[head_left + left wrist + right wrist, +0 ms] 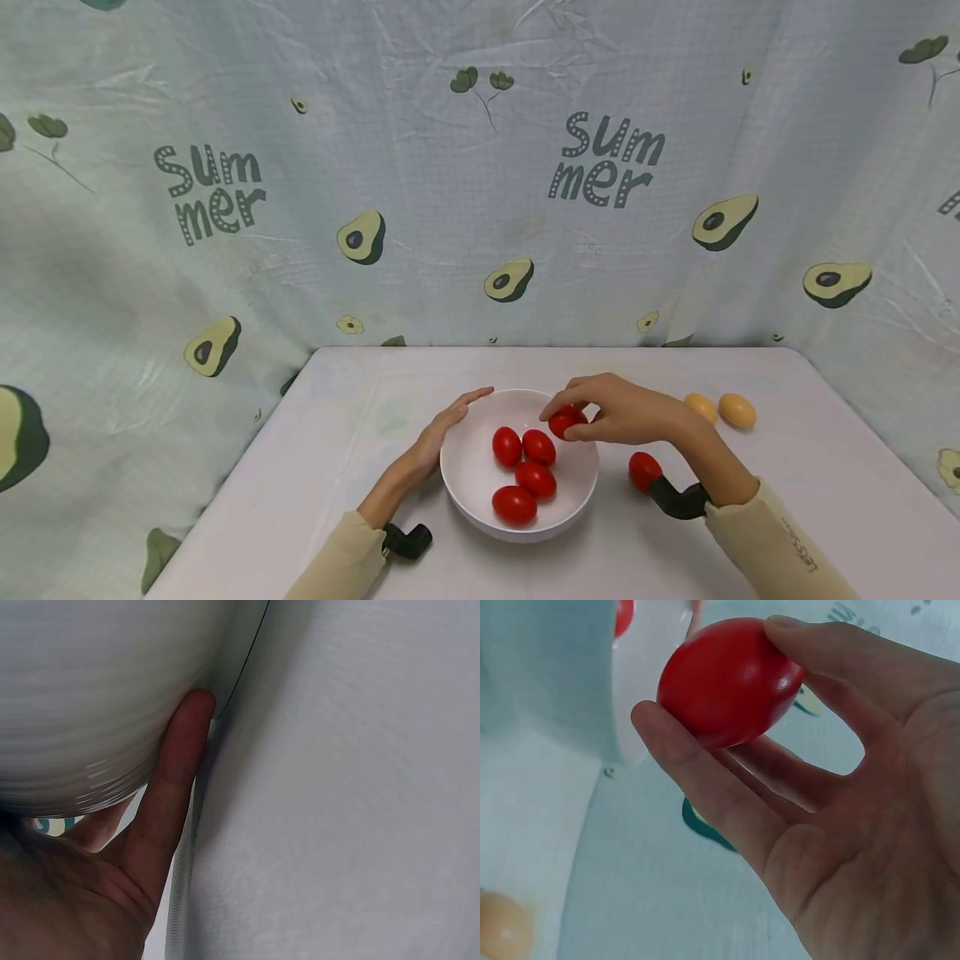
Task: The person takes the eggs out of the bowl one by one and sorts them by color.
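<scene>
A white bowl (pixel 480 521) stands on the table with several red eggs (pixel 514 505) lying inside it. My left hand (pixel 433 437) rests against the bowl's left outer side, its fingers fairly straight; the left wrist view shows a finger (pixel 176 750) along the ribbed bowl wall (pixel 90 697). Over the bowl's right rim, my right hand (pixel 626 410) pinches another red egg (pixel 731 682) between thumb and fingertips, above the bowl's inside. One more red egg (pixel 644 472) lies on the table right of the bowl, partly hidden by the black wrist mount.
Two yellow-orange eggs, a nearer-hand one (pixel 701 407) and one farther right (pixel 737 412), lie on the table beyond my right forearm. The white tabletop (pixel 375 400) ends at the back against a curtain (pixel 435 183) printed with avocados.
</scene>
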`<state>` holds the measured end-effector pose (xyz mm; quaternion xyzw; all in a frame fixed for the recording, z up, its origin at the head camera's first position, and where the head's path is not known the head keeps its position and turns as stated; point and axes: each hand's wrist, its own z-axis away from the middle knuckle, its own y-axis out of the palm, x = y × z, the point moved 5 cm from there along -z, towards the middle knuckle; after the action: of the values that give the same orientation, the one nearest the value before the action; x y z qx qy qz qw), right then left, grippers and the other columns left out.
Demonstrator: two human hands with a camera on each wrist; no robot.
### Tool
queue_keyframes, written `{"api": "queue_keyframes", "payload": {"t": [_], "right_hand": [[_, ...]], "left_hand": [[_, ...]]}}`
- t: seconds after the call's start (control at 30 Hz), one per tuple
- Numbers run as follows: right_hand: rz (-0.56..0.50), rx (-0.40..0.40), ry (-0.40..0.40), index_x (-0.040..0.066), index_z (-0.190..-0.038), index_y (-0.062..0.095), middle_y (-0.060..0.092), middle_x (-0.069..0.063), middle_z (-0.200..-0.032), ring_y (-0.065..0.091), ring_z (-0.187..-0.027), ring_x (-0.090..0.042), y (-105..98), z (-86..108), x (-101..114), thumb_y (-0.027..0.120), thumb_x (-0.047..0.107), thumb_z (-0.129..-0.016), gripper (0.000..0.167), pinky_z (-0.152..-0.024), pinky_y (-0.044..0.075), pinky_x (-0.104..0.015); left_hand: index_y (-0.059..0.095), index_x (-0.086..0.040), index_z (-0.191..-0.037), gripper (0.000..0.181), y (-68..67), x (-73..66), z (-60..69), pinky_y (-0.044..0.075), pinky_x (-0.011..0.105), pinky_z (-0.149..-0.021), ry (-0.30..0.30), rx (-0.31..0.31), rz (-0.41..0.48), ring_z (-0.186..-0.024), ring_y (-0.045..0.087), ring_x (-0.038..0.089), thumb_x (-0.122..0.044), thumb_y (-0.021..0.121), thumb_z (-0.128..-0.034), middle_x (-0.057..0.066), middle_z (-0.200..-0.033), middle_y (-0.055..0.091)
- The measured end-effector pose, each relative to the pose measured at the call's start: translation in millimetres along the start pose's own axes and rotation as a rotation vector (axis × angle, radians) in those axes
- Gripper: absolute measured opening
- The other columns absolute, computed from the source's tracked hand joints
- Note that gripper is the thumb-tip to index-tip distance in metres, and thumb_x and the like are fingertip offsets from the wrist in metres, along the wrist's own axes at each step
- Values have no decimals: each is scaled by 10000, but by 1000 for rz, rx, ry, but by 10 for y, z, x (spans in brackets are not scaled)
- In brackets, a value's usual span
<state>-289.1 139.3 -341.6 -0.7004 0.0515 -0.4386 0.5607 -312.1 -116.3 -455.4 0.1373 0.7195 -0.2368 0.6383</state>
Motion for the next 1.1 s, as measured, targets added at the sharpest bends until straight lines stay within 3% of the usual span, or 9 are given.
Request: {"api": "queue_keyframes", "payload": {"t": [0.27, 0.4, 0.53, 0.73, 0.97, 1.1], "right_hand": [[-52, -86, 34, 241, -1303, 677, 673, 29, -1235, 620, -1098, -204, -127, 327, -260, 765, 78, -897, 447, -839, 614, -262], [-53, -127, 57, 268, -1295, 659, 669, 5, -1256, 627, -1113, -228, -189, 502, -387, 767, 92, -894, 452, -829, 596, -230], [-46, -156, 97, 195, -1311, 650, 672, -37, -1247, 640, -1105, -249, -237, 657, -507, 777, 126, -894, 441, -833, 599, -236], [-56, -158, 176, 118, -1335, 621, 681, -100, -1230, 669, -1091, -265, -265, 843, -685, 784, 191, -904, 466, -836, 631, -304], [-89, -148, 247, 114, -1323, 622, 696, -78, -1185, 675, -1069, -237, -228, 999, -923, 797, 247, -896, 480, -813, 584, -217], [-119, -127, 270, 85, -1317, 620, 699, -98, -1194, 668, -1071, -246, -197, 1050, -1053, 792, 230, -896, 478, -791, 586, -233]], "left_hand": [[326, -231, -1625, 545, -2, -22, 13, 458, 221, -1121, 3, 3, -3, -1524, 370, 334, -377, 200, -1116, 53, -1700, 300], [323, -216, -1627, 549, -2, -24, 13, 453, 230, -1131, 9, 6, -5, -1530, 359, 341, -374, 201, -1116, 67, -1705, 288], [319, -210, -1628, 552, -3, -20, 12, 457, 237, -1130, 10, 9, 0, -1528, 360, 349, -377, 200, -1116, 79, -1704, 285], [317, -220, -1629, 551, 1, -22, 14, 446, 283, -1160, 9, 6, -9, -1533, 355, 345, -384, 201, -1117, 76, -1709, 277], [337, -261, -1619, 530, -1, -20, 13, 450, 224, -1133, -12, -10, -20, -1542, 350, 297, -370, 207, -1117, 22, -1701, 301], [328, -257, -1623, 533, 4, -11, 13, 444, 270, -1159, -13, -11, -25, -1545, 345, 307, -367, 203, -1118, 28, -1704, 295]]}}
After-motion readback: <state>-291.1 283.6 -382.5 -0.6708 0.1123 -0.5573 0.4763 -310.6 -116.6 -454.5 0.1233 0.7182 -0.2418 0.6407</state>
